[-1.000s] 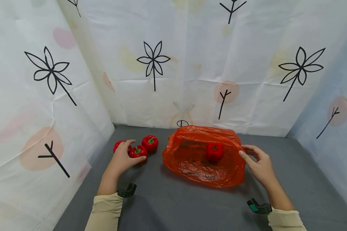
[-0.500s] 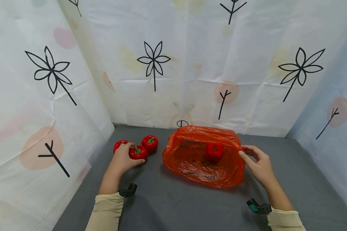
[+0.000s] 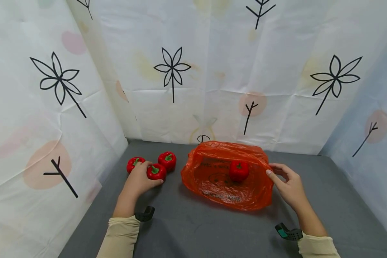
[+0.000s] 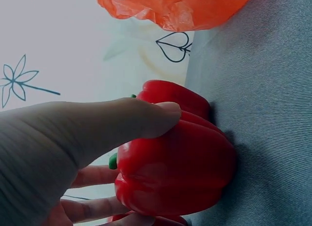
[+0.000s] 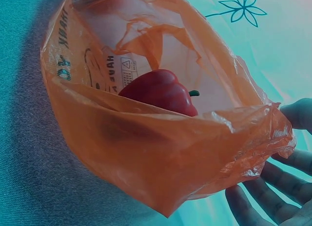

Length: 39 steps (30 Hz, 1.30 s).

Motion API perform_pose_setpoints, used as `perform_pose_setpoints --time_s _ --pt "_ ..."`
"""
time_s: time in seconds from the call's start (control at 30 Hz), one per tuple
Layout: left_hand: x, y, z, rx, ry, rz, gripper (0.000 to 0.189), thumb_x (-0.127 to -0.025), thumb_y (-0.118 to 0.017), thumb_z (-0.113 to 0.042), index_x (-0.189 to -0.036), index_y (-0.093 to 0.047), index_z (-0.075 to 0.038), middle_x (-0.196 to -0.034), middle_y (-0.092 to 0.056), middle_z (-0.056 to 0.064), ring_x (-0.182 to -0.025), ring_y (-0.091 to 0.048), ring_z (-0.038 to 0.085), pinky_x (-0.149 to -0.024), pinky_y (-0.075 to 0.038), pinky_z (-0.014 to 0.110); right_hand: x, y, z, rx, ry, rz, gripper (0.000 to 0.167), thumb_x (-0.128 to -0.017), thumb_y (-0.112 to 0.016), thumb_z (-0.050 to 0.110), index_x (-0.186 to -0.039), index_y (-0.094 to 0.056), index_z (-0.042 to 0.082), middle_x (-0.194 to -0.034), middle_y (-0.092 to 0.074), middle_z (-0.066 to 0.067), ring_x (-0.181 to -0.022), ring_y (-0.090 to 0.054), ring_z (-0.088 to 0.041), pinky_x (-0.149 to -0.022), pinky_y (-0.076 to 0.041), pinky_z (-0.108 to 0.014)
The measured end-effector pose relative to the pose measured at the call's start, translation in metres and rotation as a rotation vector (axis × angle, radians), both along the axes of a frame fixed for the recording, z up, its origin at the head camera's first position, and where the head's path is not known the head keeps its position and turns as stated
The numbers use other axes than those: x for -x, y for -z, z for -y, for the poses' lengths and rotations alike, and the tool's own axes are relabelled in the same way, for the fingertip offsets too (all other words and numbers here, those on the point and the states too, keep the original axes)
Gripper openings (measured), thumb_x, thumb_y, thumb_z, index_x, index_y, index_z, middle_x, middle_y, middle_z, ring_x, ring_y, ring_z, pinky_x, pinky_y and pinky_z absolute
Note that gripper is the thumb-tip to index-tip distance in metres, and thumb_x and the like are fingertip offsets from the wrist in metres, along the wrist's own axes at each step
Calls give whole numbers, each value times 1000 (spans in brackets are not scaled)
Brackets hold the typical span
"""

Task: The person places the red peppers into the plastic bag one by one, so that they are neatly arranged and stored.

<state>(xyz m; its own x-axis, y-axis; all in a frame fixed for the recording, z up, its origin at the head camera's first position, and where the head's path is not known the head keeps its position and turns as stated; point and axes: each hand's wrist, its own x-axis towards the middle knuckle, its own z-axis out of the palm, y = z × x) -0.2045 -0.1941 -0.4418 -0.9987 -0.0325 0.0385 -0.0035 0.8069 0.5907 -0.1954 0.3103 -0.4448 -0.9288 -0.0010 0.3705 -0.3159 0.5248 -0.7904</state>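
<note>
My left hand point(image 3: 139, 182) grips a red bell pepper point(image 3: 157, 173) with a green stem. In the left wrist view the thumb lies across one side of this pepper point(image 4: 180, 172), and the fingers reach behind it. Two more red bell peppers stand close by, one behind the fingers point(image 3: 135, 163) and one farther back point(image 3: 167, 161). My right hand point(image 3: 290, 186) pinches the right rim of an orange plastic bag point(image 3: 195, 175), whose mouth gapes toward me. Inside the bag lies another red bell pepper point(image 5: 158, 89), seen over the rim in the right wrist view.
A grey cloth-like surface point(image 3: 206, 233) lies under everything. Pale sheets point(image 3: 206, 71) printed with black flowers and twigs stand as walls at the back, left and right. Each wrist wears a black band mount point(image 3: 289, 232).
My left thumb and fingers have closed around the front pepper, which has shifted slightly right and toward me. The right hand and the bag have stayed in place.
</note>
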Motion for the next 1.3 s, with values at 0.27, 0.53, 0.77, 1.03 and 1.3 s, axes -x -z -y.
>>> perform_pose_setpoints --time_s 0.27,0.53,0.77,1.03,1.3 --pt "5 7 0 -60 53 4 79 -82 -92 -25 -144 -51 2 -143 -59 26 -134 -55 45 -106 -53 64 1 0 1 3 4 5 35 -105 -69 19 -136 -67 3 -126 -66 2 -107 -57 15 -82 -52 -4" --pt "9 8 2 -70 70 -5 75 -83 -91 -21 -143 -53 1 -142 -60 25 -132 -58 44 -104 -55 63 1 0 0 19 0 -4 34 -104 -69 19 -135 -67 4 -121 -63 16 -107 -58 14 -83 -52 -4" --pt "8 7 3 -79 85 -55 71 -81 -92 -21 -140 -58 -1 -139 -64 22 -127 -63 42 -101 -57 61 1 -1 -2 27 -12 -15 34 -104 -70 16 -135 -67 3 -119 -62 23 -107 -59 13 -82 -53 -4" --pt "5 3 3 -117 83 -99 71 -83 -91 -25 -142 -58 -3 -141 -63 21 -128 -62 41 -100 -58 60 0 -2 0 17 7 10 34 -105 -69 20 -135 -67 3 -122 -65 10 -106 -58 14 -82 -53 -5" --pt "0 -8 -3 -172 77 -172 72 -82 -92 -30 -142 -60 -6 -138 -64 19 -120 -62 37 -95 -61 54 0 -2 3 10 27 9 34 -104 -70 20 -134 -68 4 -123 -67 -1 -104 -58 14 -81 -53 -5"
